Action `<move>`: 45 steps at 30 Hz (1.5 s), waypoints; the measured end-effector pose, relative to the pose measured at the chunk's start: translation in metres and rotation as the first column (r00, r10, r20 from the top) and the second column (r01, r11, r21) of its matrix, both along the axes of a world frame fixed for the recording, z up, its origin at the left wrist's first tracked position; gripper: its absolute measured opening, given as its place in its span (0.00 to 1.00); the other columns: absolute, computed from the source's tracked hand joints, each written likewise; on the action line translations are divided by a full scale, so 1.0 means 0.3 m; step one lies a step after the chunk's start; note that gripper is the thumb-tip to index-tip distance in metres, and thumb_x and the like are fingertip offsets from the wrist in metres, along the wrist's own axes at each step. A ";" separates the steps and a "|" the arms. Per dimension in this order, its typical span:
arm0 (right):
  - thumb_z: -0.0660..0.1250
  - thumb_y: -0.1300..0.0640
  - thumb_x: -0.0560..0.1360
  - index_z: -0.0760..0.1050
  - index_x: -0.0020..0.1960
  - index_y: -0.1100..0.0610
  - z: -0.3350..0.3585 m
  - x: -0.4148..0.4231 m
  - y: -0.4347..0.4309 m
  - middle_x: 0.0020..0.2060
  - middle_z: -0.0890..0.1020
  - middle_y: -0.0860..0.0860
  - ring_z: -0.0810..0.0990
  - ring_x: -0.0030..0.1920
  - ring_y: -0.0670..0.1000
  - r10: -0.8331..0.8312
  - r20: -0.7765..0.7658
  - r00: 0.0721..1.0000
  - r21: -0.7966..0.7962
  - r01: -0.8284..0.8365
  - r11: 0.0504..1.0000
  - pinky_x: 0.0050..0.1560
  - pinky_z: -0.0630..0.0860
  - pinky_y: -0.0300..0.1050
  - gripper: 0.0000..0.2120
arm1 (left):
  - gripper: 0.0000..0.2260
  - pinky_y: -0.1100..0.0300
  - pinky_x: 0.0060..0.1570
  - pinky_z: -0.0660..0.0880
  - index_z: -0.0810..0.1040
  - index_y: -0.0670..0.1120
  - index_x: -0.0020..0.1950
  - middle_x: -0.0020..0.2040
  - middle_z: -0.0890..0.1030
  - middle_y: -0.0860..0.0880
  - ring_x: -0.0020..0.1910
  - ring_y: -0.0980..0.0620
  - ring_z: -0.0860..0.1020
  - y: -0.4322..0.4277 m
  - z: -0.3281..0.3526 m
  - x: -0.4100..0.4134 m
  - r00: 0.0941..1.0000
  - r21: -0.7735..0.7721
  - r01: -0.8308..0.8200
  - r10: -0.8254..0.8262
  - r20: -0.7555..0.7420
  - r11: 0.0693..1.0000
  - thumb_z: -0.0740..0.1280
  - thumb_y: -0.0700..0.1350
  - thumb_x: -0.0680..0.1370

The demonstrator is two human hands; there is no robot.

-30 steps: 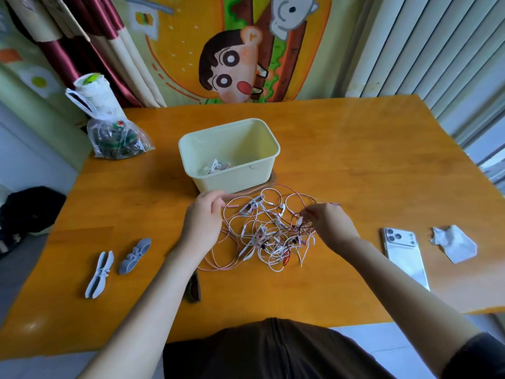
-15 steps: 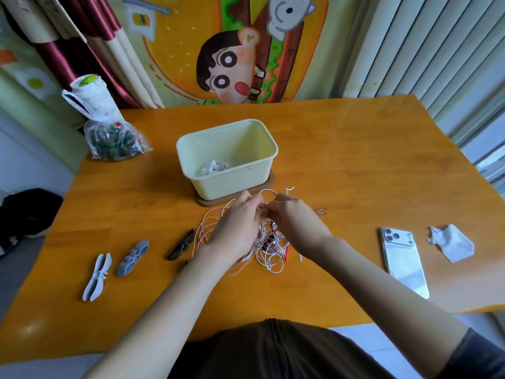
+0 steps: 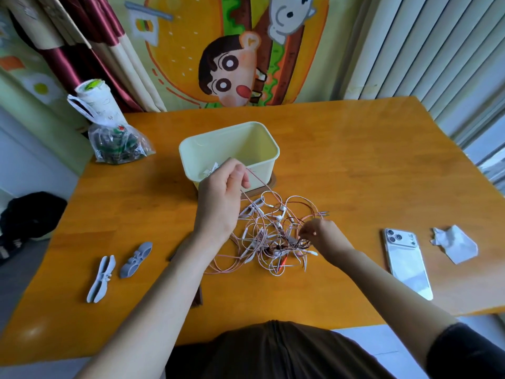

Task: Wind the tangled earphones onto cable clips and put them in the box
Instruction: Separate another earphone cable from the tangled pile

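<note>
A tangle of pink and white earphones lies on the orange table just in front of the pale yellow box. My left hand is raised in front of the box and pinches a pink cable strand pulled up from the tangle. My right hand sits at the tangle's right side, fingers curled into the wires and pinching them. Some wound white earphones lie inside the box, partly hidden by my left hand. Two grey cable clips lie on the table at the left.
A white phone and a crumpled tissue lie at the right. A plastic bag with a white roll stands at the back left. A dark clip peeks out beside my left forearm. The table's front edge is close to my body.
My hands, together over the tangle half a second ago, have parted. The left hand rose toward the box drawing a pink strand up; the right moved to the tangle's right side.
</note>
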State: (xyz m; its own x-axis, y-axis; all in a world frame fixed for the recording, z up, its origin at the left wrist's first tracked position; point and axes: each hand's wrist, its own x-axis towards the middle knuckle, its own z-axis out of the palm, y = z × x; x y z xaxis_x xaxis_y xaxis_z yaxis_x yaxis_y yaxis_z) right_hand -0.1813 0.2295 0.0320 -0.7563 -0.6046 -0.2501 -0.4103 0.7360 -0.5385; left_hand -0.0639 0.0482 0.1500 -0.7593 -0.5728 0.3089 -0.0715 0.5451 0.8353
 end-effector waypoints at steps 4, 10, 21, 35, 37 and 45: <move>0.65 0.58 0.77 0.82 0.49 0.58 -0.006 -0.015 0.019 0.46 0.84 0.57 0.80 0.49 0.60 -0.063 -0.023 0.998 0.083 0.064 0.994 0.47 0.76 0.49 0.08 | 0.12 0.68 0.36 0.71 0.75 0.45 0.41 0.37 0.77 0.54 0.37 0.59 0.75 -0.014 -0.016 0.002 0.997 -0.017 -0.017 0.018 0.073 1.000 0.57 0.42 0.82; 0.63 0.55 0.79 0.81 0.51 0.59 0.107 -0.029 -0.032 0.48 0.80 0.57 0.73 0.53 0.60 -0.034 -0.287 0.957 0.014 0.040 0.999 0.47 0.69 0.50 0.11 | 0.13 0.53 0.51 0.71 0.76 0.44 0.58 0.57 0.73 0.46 0.54 0.45 0.74 -0.089 -0.164 0.028 0.567 -0.127 0.183 0.001 0.824 0.975 0.53 0.42 0.83; 0.60 0.57 0.80 0.79 0.57 0.55 0.271 0.063 -0.150 0.51 0.79 0.54 0.71 0.54 0.56 0.279 -0.425 0.861 0.091 -0.266 0.960 0.47 0.67 0.46 0.11 | 0.16 0.62 0.56 0.69 0.70 0.46 0.69 0.63 0.75 0.48 0.59 0.50 0.74 0.098 -0.110 -0.030 0.912 -0.052 0.297 -0.267 0.311 0.953 0.61 0.39 0.81; 0.65 0.54 0.77 0.81 0.55 0.52 0.092 0.043 -0.079 0.52 0.78 0.52 0.78 0.52 0.55 0.086 -0.149 0.985 0.106 -0.071 0.992 0.43 0.73 0.46 0.09 | 0.07 0.71 0.32 0.69 0.68 0.41 0.44 0.34 0.75 0.49 0.33 0.55 0.73 0.002 -0.055 -0.024 0.995 0.037 -0.075 0.072 0.072 0.996 0.57 0.39 0.82; 0.64 0.53 0.77 0.80 0.55 0.49 0.074 0.032 -0.062 0.52 0.78 0.50 0.79 0.52 0.54 0.040 -0.162 0.986 0.115 -0.021 0.993 0.42 0.72 0.44 0.09 | 0.07 0.71 0.33 0.69 0.69 0.40 0.45 0.33 0.75 0.48 0.32 0.55 0.73 0.001 -0.063 -0.013 0.995 0.047 -0.080 0.077 0.063 0.996 0.57 0.38 0.82; 0.58 0.53 0.81 0.78 0.59 0.56 0.109 0.033 -0.085 0.54 0.75 0.55 0.72 0.58 0.56 0.103 -0.256 0.961 0.100 -0.080 0.992 0.48 0.73 0.49 0.13 | 0.06 0.63 0.34 0.73 0.72 0.41 0.57 0.36 0.78 0.49 0.31 0.57 0.76 -0.065 -0.174 0.034 0.972 0.191 -0.203 0.173 0.162 0.960 0.59 0.38 0.82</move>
State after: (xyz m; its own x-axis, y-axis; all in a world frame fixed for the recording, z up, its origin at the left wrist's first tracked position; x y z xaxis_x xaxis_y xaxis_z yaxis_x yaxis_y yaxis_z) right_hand -0.1714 0.2039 0.0646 -0.7446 -0.6587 -0.1078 -0.5952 0.7284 -0.3394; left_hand -0.0537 0.0288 0.0979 -0.6592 -0.7490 0.0668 -0.2819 0.3284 0.9015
